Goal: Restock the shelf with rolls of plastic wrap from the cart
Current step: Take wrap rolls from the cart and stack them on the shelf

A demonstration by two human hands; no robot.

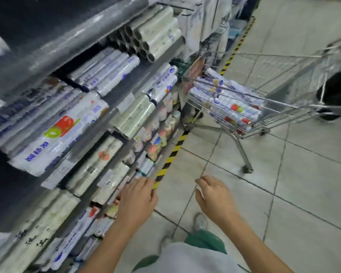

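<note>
Your left hand [138, 198] hangs by the lower edge of the shelf [146, 73], fingers relaxed and slightly spread, holding nothing. The blur hides whether it touches the packs there. Your right hand [213, 196] is over the floor tiles, fingers loosely curled and empty. The cart [239, 150] stands ahead to your right, well apart from both hands, with rolls of plastic wrap [224, 101] piled in its basket. On your left, shelved rolls [53, 134] fill the tiers. Yellow-and-black tape [173, 152] runs along the shelf's foot.
</note>
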